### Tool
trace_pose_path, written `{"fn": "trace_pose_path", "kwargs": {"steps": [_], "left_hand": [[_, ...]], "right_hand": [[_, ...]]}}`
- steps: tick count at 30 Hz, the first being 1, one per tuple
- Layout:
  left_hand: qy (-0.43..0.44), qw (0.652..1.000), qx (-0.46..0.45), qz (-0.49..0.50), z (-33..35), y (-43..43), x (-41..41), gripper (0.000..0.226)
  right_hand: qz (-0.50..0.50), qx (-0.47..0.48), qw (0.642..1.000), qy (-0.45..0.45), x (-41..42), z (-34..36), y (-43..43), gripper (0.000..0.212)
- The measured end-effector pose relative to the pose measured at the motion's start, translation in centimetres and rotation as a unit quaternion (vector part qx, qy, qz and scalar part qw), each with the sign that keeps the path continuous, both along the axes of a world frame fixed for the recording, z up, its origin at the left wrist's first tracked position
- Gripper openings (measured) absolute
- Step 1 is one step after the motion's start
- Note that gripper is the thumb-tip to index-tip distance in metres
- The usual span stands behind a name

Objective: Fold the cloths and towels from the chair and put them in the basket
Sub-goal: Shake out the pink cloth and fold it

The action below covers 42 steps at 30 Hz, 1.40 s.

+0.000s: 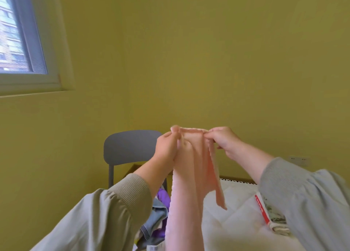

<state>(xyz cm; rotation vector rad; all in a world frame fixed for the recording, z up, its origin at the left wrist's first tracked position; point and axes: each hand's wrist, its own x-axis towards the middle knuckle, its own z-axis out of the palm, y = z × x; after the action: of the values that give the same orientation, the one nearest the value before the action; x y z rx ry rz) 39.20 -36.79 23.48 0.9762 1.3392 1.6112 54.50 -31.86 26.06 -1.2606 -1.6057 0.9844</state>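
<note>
Up at chest height in the head view, both hands hold one pink towel (191, 175) by its top edge. The left hand (167, 146) pinches the left end of that edge between thumb and fingers, grip narrow and closed on the fabric. The right hand (224, 140) pinches the right end in the same way, also a tight, narrow grip. Between the two grips the top edge runs short and nearly level, and the rest of the towel hangs straight down below them in long vertical folds, with a narrower strip dangling on the right side. Its lower part passes out of the bottom of the frame.

Behind the towel stands a grey chair (130, 146), its backrest just left of the left hand. Lower down, near the chair seat and left of the hanging towel, lies a heap of cloths (158, 216) in blue and purple; how they are stacked cannot be told. To the right is a bed (234, 212) with a white quilted cover. At its right edge, partly hidden by the right sleeve (306, 203), lies a folded cloth (270, 216) with a red band.
</note>
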Motion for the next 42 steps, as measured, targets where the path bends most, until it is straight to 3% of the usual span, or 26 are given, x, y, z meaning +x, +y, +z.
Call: {"fn": "trace_pose_path", "kwargs": {"steps": [3, 5, 6, 10, 11, 15, 19, 25, 28, 30, 33, 36, 38, 42], "left_hand": [[-0.033, 0.999, -0.027, -0.016, 0.2, -0.2, -0.5, 0.024], [-0.046, 0.997, -0.032, -0.055, 0.4, -0.4, -0.5, 0.01], [-0.041, 0.996, -0.037, -0.069, 0.5, -0.5, -0.5, 0.016], [0.061, 0.997, -0.032, -0.027, 0.3, -0.6, -0.2, 0.002], [0.071, 0.997, -0.02, -0.011, 0.3, -0.5, -0.2, 0.009], [0.089, 0.996, 0.012, 0.027, 0.8, -0.3, -0.2, 0.021], [0.111, 0.992, 0.032, 0.055, 0.9, 0.0, -0.4, 0.034], [0.132, 0.988, 0.053, 0.063, 1.0, -0.5, 0.3, 0.042], [0.219, 0.972, 0.077, 0.03, 1.1, -0.6, 0.9, 0.041], [0.272, 0.958, 0.092, 0.01, 1.2, -0.6, 1.1, 0.048], [0.316, 0.944, 0.097, -0.01, 1.4, -0.5, 1.2, 0.045], [0.328, 0.942, 0.07, -0.008, 1.6, -0.1, 1.2, 0.039], [0.407, 0.912, 0.042, -0.023, 1.7, 0.1, 0.6, 0.035], [0.653, 0.749, -0.019, -0.109, 2.0, -0.4, -1.4, 0.013]], "right_hand": [[0.041, -0.022, 0.999, 0.026, 0.0, -0.3, 0.0, 0.027], [0.056, -0.026, 0.998, 0.018, 0.1, -0.5, 0.0, 0.03], [0.059, -0.024, 0.998, 0.015, 0.1, -0.6, 0.0, 0.03], [0.085, -0.026, 0.995, 0.033, 0.0, -0.7, -0.3, 0.029], [0.088, -0.015, 0.996, 0.024, 0.0, -0.8, -0.4, 0.029], [0.097, 0.062, 0.991, -0.065, 0.7, -0.7, -0.8, 0.025], [0.062, 0.107, 0.981, -0.151, 1.5, -0.8, -0.4, 0.008], [-0.032, 0.115, 0.937, -0.328, 3.1, -1.9, 0.2, 0.024], [-0.046, 0.092, 0.931, -0.35, 3.9, -2.6, 0.4, 0.03], [-0.004, 0.059, 0.951, -0.304, 4.1, -2.7, 0.4, 0.035], [0.105, -0.037, 0.99, -0.09, 4.3, -2.2, -0.1, 0.035], [0.19, -0.113, 0.975, -0.009, 4.6, -1.6, -0.5, 0.036], [0.182, -0.111, 0.977, -0.001, 4.5, -1.6, -0.4, 0.035], [0.12, -0.08, 0.989, 0.008, 4.7, -2.0, 0.1, 0.033]]}}
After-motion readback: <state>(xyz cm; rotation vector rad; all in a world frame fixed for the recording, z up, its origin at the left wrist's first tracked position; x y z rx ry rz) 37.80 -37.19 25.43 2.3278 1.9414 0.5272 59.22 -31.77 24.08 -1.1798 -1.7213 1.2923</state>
